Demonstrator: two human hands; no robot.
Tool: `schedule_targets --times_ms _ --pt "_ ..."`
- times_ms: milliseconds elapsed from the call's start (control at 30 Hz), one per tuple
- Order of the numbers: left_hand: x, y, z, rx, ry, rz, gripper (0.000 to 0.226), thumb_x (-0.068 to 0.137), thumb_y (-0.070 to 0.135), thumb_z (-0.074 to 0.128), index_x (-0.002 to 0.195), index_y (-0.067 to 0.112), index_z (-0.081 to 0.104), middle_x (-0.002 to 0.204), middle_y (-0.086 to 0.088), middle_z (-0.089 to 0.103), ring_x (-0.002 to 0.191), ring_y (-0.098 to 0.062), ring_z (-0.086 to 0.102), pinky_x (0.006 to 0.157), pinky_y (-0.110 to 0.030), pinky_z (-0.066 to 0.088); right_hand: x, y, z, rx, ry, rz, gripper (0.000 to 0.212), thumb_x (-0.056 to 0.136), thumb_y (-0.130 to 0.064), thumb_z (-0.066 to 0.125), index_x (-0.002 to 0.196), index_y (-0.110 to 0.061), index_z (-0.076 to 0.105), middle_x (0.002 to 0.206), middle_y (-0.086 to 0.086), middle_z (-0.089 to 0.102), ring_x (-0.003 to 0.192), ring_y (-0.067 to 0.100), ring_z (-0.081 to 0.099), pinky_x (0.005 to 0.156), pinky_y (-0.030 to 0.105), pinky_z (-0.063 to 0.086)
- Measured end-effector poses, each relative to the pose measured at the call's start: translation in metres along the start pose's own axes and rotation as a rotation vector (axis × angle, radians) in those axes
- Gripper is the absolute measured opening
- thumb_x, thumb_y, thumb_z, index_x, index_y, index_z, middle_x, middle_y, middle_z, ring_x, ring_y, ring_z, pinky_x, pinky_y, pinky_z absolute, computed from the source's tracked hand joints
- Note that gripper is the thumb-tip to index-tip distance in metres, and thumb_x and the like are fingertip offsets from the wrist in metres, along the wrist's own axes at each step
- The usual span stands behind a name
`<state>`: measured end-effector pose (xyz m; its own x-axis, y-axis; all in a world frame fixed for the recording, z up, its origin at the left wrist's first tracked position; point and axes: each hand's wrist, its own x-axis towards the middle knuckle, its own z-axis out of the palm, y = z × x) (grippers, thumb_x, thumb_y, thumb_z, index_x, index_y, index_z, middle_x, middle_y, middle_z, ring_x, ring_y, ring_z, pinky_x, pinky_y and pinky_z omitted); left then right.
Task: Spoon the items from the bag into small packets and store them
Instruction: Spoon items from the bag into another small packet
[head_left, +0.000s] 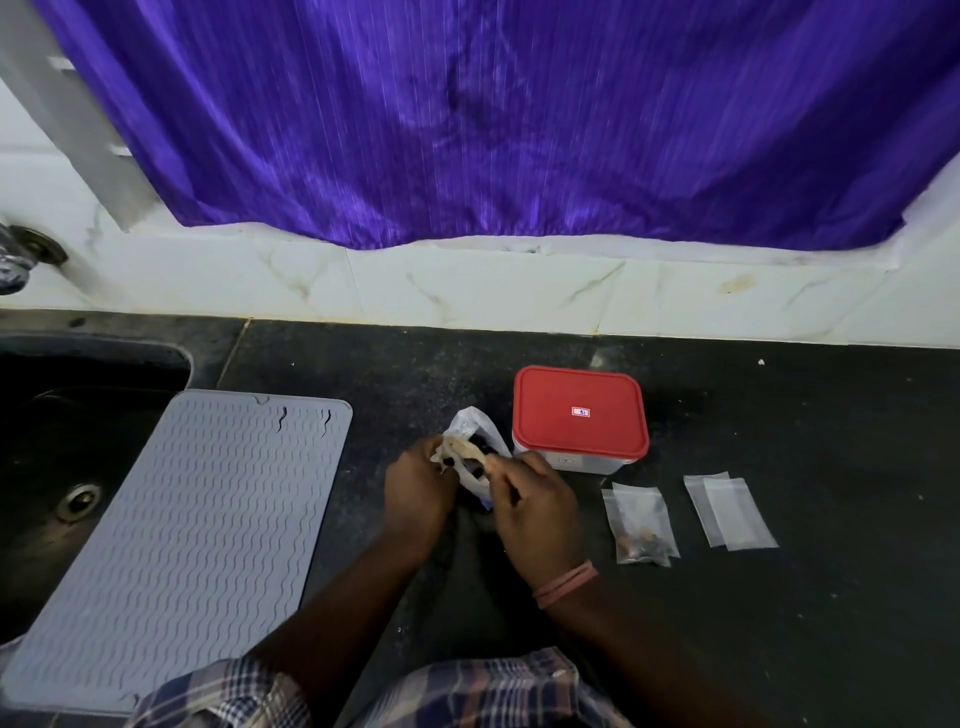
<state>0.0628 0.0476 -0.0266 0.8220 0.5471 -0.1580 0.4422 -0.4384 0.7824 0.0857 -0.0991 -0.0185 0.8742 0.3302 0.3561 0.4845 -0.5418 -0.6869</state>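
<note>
Checked shirt sleeves (249, 691) at the bottom edge, both forearms reaching to mid-counter (779, 649). Left hand (418, 488) pinches the mouth of the clear bag (475, 423) and holds it up; right hand (537, 512), pink band on the wrist, has its fingers curled round a pale wooden spoon (465, 449) that sits in the bag opening with dark pieces on it. Bag stands near the counter's middle, just left of the red-lidded container (579, 410), lid on.

Progress, judged: partway. Filled packets (641, 525), looks like two overlapping, lie to the right of the hands with brown and dark bits at the bottom. Empty packets (727, 512), two overlapping, further right, not yet filled. Nothing visibly stored; container closed. Left to do: fill the empties, seal, box them.

Bag is thin, crinkly, translucent, mostly collapsed; contents dark, blurred, can't tell what they are. Grey ribbed mat (182, 530) at the left, partly over the sink (78, 415).
</note>
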Motion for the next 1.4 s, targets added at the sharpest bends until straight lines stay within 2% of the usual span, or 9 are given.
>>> schedule_targets --times_ms 133,300,533,667,767,833,1000,1267,1400 --pt "0.003 -0.008 0.002 0.041 -0.030 0.046 0.020 0.085 0.010 0.067 0.099 0.019 0.076 0.090 0.001 0.075 0.081 -0.011 0.070 0.067 -0.020 0.052 0.009 0.012 -0.009 0.071 0.087 0.211 0.012 0.092 -0.010 0.065 0.093 -0.015 0.076 0.087 -0.003 0.069 0.083 0.008 0.063 0.075 0.028 0.053" --pt "0.011 -0.011 0.006 0.076 -0.046 0.001 0.028 0.082 0.007 0.068 0.108 0.018 0.074 0.107 -0.007 0.071 0.088 -0.014 0.068 0.068 -0.015 0.046 0.013 0.028 -0.003 -0.115 -0.053 0.248 0.014 0.092 -0.014 0.060 0.082 -0.014 0.070 0.081 0.000 0.064 0.075 0.014 0.059 0.066 0.027 0.043" --pt "0.018 -0.013 0.012 0.108 -0.131 -0.024 0.031 0.087 0.003 0.063 0.114 0.017 0.069 0.118 -0.005 0.071 0.106 -0.017 0.067 0.077 -0.017 0.041 0.013 0.039 0.021 -0.379 -0.291 0.095 0.021 0.095 -0.021 0.050 0.107 -0.018 0.067 0.103 0.003 0.062 0.086 0.021 0.063 0.074 0.033 0.052" --pt "0.023 -0.015 0.014 0.107 -0.152 -0.065 0.027 0.091 0.009 0.064 0.116 0.018 0.068 0.120 -0.006 0.072 0.107 -0.019 0.068 0.078 -0.017 0.041 0.014 0.041 0.030 -0.197 -0.158 0.284 0.020 0.096 -0.020 0.053 0.090 -0.013 0.071 0.091 0.003 0.067 0.085 0.019 0.063 0.074 0.029 0.049" --pt "0.024 -0.017 0.014 0.121 -0.157 -0.076 0.030 0.092 0.008 0.063 0.119 0.017 0.068 0.119 -0.006 0.072 0.105 -0.018 0.068 0.076 -0.012 0.042 0.019 0.039 0.037 0.022 -0.058 0.530 0.018 0.093 -0.016 0.061 0.089 -0.013 0.078 0.084 0.001 0.074 0.074 0.009 0.064 0.067 0.010 0.045" --pt "0.024 -0.019 0.015 0.125 -0.164 -0.075 0.033 0.091 0.007 0.062 0.122 0.017 0.068 0.117 -0.006 0.073 0.093 -0.012 0.065 0.062 -0.004 0.040 0.022 0.040 0.038 0.146 -0.079 0.642 0.017 0.092 -0.016 0.062 0.090 -0.014 0.079 0.082 0.001 0.075 0.073 0.009 0.066 0.073 0.017 0.052" --pt "0.027 -0.019 0.015 0.112 -0.188 -0.122 0.033 0.092 0.010 0.061 0.122 0.018 0.068 0.112 -0.009 0.075 0.096 -0.024 0.072 0.086 -0.034 0.058 0.014 0.041 0.043 -0.330 -0.301 0.120 0.014 0.093 -0.017 0.055 0.091 -0.012 0.068 0.095 0.006 0.066 0.082 0.023 0.064 0.071 0.034 0.049" --pt "0.023 -0.023 0.011 0.067 -0.201 -0.159 0.046 0.087 0.005 0.064 0.133 0.015 0.064 0.125 -0.008 0.071 0.113 -0.020 0.067 0.092 -0.026 0.050 0.031 0.036 0.046 0.424 -0.105 0.968 0.018 0.091 -0.011 0.060 0.083 -0.014 0.076 0.069 0.011 0.071 0.058 0.020 0.064 0.059 0.031 0.058" --pt "0.023 -0.021 0.008 0.042 -0.170 -0.162 0.049 0.088 0.006 0.065 0.136 0.017 0.062 0.128 -0.010 0.070 0.116 -0.023 0.066 0.101 -0.037 0.053 0.029 0.037 0.043 0.463 -0.028 1.054 0.016 0.092 -0.011 0.060 0.089 -0.008 0.075 0.074 0.012 0.072 0.058 0.018 0.064 0.054 0.028 0.053"
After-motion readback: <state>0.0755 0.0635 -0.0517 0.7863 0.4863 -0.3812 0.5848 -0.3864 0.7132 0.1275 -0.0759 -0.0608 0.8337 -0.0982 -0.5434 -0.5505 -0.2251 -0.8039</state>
